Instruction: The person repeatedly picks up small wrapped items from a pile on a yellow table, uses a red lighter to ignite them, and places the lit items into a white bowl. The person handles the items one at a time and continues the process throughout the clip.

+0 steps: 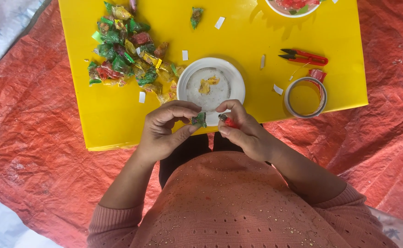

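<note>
My left hand (pixel 164 131) pinches a small green wrapped candy (pixel 199 120) between thumb and fingers, just over the near edge of the yellow board (pixel 119 119). My right hand (pixel 245 131) holds a small red lighter (pixel 228 121) with its metal top pointed at the candy, the two nearly touching. Just beyond the hands sits a white round dish (pixel 236 82) with a yellowish candy piece (pixel 207 84) in it. A heap of green, red and yellow wrapped candies (pixel 125 55) lies on the board's left part.
Red small scissors (pixel 305 57) and a clear tape roll (pixel 305 97) lie on the board's right side. A white bowl (pixel 292 8) with red contents sits at the far edge. Small white paper bits dot the board. An orange-red tarp (pixel 36 151) covers the floor.
</note>
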